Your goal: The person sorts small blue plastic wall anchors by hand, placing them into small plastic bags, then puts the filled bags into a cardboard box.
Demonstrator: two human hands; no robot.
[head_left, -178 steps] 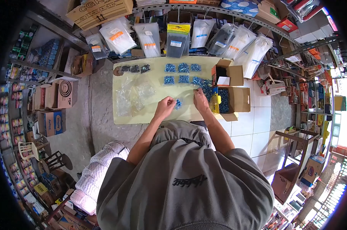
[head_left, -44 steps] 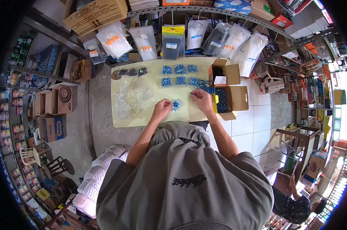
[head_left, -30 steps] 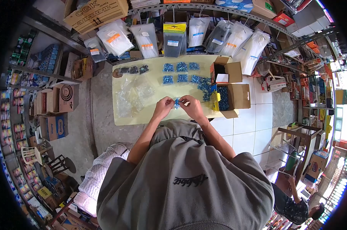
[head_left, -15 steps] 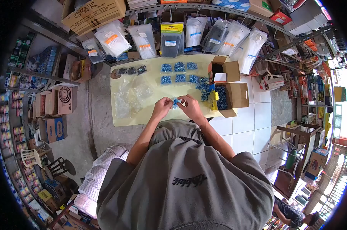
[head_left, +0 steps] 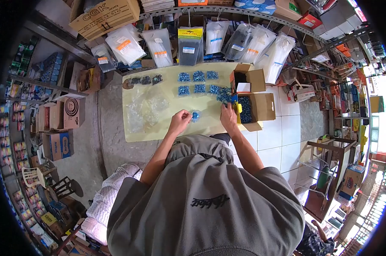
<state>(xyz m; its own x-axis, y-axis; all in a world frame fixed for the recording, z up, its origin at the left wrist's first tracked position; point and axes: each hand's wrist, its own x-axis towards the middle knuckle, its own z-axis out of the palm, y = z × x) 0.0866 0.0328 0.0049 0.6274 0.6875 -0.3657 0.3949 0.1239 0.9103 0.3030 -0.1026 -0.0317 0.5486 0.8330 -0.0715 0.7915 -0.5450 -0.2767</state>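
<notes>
My left hand [head_left: 180, 121] is closed in a pinch on the edge of a small clear bag [head_left: 195, 115] with blue pieces in it. To the right, my right hand [head_left: 228, 116] is at the near edge of a loose pile of blue pieces [head_left: 224, 94], beside the open box of blue pieces [head_left: 245, 109]. Its fingertips point at the pile; what they hold, if anything, is too small to tell. Several filled bags of blue pieces [head_left: 199, 76] lie in two rows at the back of the pale yellow table [head_left: 159, 132].
Clear plastic bags [head_left: 147, 109] lie on the table's left. Dark packets [head_left: 146, 80] lie at its back left. A second open box [head_left: 255, 80] stands at the back right. Packs of cable ties [head_left: 191, 47] hang behind. Another person [head_left: 314, 243] is at the lower right.
My right hand has left the small bag and moved right to the loose blue pile. My left hand has stayed at the bag.
</notes>
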